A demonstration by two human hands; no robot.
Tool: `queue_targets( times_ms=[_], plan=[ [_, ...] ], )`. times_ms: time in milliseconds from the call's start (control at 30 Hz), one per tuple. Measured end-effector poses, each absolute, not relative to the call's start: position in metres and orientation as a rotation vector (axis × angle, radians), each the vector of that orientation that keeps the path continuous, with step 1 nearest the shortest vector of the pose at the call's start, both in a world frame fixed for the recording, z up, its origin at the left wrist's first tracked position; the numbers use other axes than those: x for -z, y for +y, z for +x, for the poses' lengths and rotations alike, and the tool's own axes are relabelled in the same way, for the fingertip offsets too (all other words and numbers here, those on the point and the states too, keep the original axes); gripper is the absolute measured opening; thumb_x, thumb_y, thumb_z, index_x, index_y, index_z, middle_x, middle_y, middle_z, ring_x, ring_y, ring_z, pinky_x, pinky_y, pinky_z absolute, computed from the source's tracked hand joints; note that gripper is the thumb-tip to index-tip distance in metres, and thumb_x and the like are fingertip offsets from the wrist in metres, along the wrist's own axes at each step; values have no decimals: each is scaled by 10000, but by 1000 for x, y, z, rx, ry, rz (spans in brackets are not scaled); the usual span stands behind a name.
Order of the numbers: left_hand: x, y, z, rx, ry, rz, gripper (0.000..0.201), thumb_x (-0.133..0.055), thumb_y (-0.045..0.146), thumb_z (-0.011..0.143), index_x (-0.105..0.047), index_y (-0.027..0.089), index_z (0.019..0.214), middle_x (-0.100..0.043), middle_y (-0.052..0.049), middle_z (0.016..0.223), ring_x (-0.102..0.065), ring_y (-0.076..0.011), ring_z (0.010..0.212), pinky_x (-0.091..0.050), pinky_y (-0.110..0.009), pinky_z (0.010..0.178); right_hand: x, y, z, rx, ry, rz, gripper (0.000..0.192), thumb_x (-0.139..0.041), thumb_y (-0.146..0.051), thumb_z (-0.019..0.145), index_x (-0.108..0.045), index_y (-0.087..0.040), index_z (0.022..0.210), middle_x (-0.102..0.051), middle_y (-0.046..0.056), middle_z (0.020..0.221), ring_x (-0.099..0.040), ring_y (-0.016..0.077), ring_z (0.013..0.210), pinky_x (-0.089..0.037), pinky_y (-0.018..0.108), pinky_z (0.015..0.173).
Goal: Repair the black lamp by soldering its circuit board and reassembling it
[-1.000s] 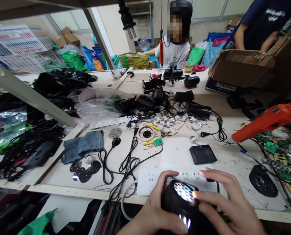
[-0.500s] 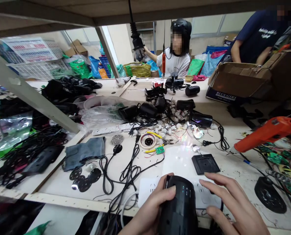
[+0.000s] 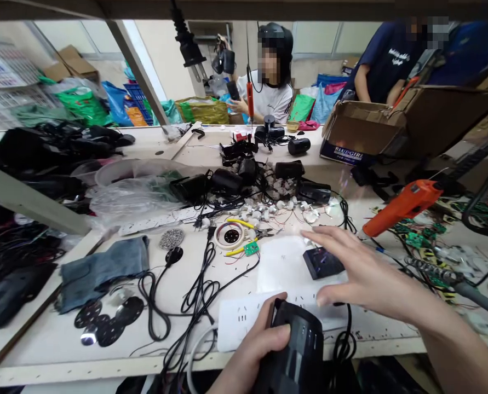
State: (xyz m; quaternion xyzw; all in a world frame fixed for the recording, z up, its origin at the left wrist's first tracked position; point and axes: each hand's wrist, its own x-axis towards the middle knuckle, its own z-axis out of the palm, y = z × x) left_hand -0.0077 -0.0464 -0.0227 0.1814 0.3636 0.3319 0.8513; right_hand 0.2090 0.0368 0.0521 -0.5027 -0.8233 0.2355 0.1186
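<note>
- Workbench [image 3: 116,350]: the white power strip [image 3: 244,320] lies flat at its near edge. Take that strip as the landmark for everything below.
- Black lamp housing [image 3: 299,355]: it sits at the near right end of the strip, partly over the bench edge. Its long axis runs roughly away from you, tilted up toward the strip.
- Your left hand [image 3: 254,358]: it is clamped on the housing from its left flank, thumb over the top. This hand carries the housing.
- Your right hand [image 3: 356,268]: it is open, fingers spread, holding nothing, and it hovers above the far right end of the strip, apart from the housing.
- Small black square plate [image 3: 322,261]: it lies just beyond the strip, directly under your right fingers. I can't tell whether they touch it.
- Key relation: the plate lies ahead and right of the held housing, so your right hand is the nearer one.
- Orange glue gun [image 3: 403,205]: it is farther right and beyond the strip, nozzle toward the plate.
- Green circuit board [image 3: 251,249] and wire spool [image 3: 230,235]: both lie beyond the strip's middle.
</note>
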Motion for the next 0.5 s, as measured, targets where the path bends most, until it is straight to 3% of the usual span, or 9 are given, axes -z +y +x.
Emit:
queue_targets(
  times_ms=[133, 200, 267, 333, 400, 500],
  plan=[
    [21, -45, -7, -658, 761, 400, 734, -747, 332, 711, -436, 227, 1368, -645, -56, 1115, -621, -252, 1039, -390, -356, 988, -65, 34, 198, -510, -2510, -1254, 992, -860, -616, 611, -403, -374, 1457, -332, 88, 1486, -330, 360, 1362, -421, 518, 1054],
    [19, -45, -5, -665, 720, 429, 780, -771, 315, 673, -431, 222, 1368, -640, -73, 1163, -618, -279, 1057, -398, -386, 986, -66, 39, 189, -366, -2518, -1121, 807, -812, -551, 734, -461, -325, 1425, -386, 91, 1449, -363, 329, 1337, -418, 493, 1065],
    [15, -46, -6, -668, 700, 434, 832, -771, 313, 671, -386, 218, 1403, -657, -80, 1140, -633, -286, 1030, -410, -398, 966, -61, 45, 186, -159, -2425, -1192, 551, -705, -342, 884, -511, -245, 1391, -458, 121, 1374, -430, 317, 1273, -430, 500, 1048],
    [12, -47, -9, -682, 704, 401, 867, -750, 316, 702, -316, 232, 1447, -675, -72, 1103, -651, -278, 995, -422, -389, 943, -55, 46, 191, -53, -2345, -1367, 525, -642, -219, 895, -502, -218, 1401, -479, 142, 1338, -460, 346, 1237, -441, 547, 1016],
    [8, -46, -12, -736, 721, 363, 840, -734, 321, 727, -313, 241, 1450, -675, -66, 1123, -659, -261, 984, -429, -357, 925, -53, 41, 197, -193, -2372, -1430, 617, -684, -274, 864, -452, -265, 1435, -462, 126, 1360, -468, 355, 1243, -471, 541, 989],
    [5, -42, -13, -800, 727, 338, 748, -728, 326, 732, -410, 211, 1399, -664, -73, 1177, -644, -259, 1036, -432, -323, 915, -60, 32, 198, -495, -2407, -1243, 633, -701, -480, 864, -441, -338, 1423, -430, 67, 1409, -466, 291, 1277, -479, 427, 1014]
  ],
)
